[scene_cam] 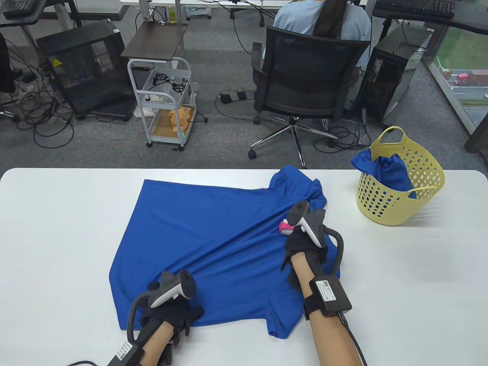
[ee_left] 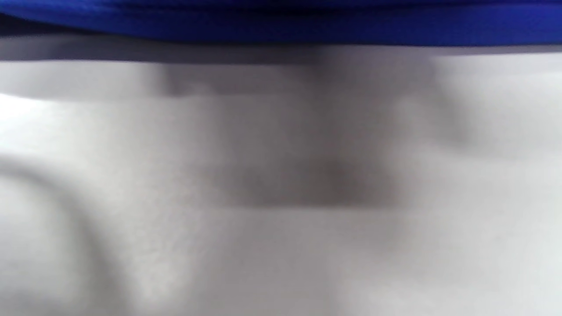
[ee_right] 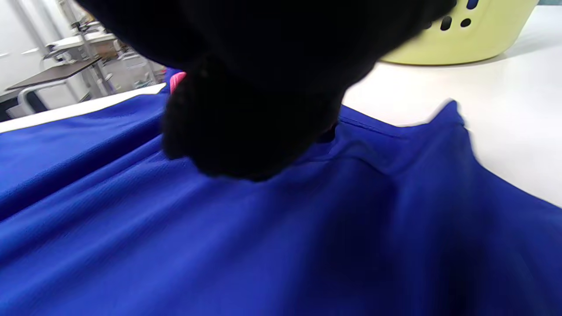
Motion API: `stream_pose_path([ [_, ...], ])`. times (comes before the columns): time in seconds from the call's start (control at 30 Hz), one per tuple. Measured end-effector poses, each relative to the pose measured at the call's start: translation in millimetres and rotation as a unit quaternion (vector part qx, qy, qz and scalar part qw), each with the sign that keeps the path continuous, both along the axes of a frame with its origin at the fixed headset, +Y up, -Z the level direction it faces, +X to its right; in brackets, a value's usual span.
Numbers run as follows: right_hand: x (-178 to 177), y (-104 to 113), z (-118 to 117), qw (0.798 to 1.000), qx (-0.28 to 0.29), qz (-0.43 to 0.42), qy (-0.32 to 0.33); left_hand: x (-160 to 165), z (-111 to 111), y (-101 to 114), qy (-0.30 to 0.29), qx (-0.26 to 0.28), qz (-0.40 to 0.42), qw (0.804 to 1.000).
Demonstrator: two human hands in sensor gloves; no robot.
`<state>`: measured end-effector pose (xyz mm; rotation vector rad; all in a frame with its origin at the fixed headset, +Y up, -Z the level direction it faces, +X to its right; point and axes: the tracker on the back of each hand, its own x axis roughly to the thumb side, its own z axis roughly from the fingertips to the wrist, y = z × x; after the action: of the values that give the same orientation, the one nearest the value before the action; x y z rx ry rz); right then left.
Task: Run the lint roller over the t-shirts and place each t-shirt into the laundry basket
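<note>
A t-shirt (scene_cam: 213, 244) lies spread on the middle of the table (scene_cam: 57, 236). The left hand (scene_cam: 173, 310) rests on its hem at 7 o'clock; the right hand (scene_cam: 305, 244), with the lint roller (scene_cam: 284, 227), sits on it at 3 o'clock. The laundry basket (scene_cam: 400, 179) stands at 2 o'clock, another t-shirt (scene_cam: 385, 167) inside it.

A plain royal-blue knit t-shirt (scene_cam: 213, 244) lies on the smooth white tabletop (scene_cam: 57, 236). The pale-yellow plastic laundry basket (scene_cam: 400, 190) — its wall dotted with rows of dark oval holes — holds more of the same blue cloth (scene_cam: 385, 167). Both hands wear black gloves — the right hand (scene_cam: 305, 248) beside a bright pink bit of lint roller (scene_cam: 284, 227).
</note>
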<state>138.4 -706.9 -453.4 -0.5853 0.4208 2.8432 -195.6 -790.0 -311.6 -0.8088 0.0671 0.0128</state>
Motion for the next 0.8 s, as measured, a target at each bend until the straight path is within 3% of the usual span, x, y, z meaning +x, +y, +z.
stream_pose_path([
  [0.23,21.3,-11.2,-64.0,0.999,0.022,0.012,-0.046,0.3,-0.5,0.1,-0.003,-0.003,0.000,1.000],
  [0.4,36.7,-21.7,-75.8,0.998,0.018,-0.030,-0.054,0.5,-0.6,0.0,-0.004,-0.004,0.000,1.000],
  [0.53,45.7,-14.8,-58.8,0.994,0.092,-0.038,-0.034,1.1,-0.6,-0.3,-0.004,-0.003,-0.001,1.000],
  [0.63,52.4,5.0,-34.0,0.990,0.132,-0.047,-0.009,1.2,-0.8,-0.2,-0.004,-0.002,-0.002,1.000],
  [0.8,65.6,44.9,32.1,0.979,0.195,-0.054,0.037,1.4,-0.6,-0.4,-0.005,-0.001,-0.002,1.000],
])
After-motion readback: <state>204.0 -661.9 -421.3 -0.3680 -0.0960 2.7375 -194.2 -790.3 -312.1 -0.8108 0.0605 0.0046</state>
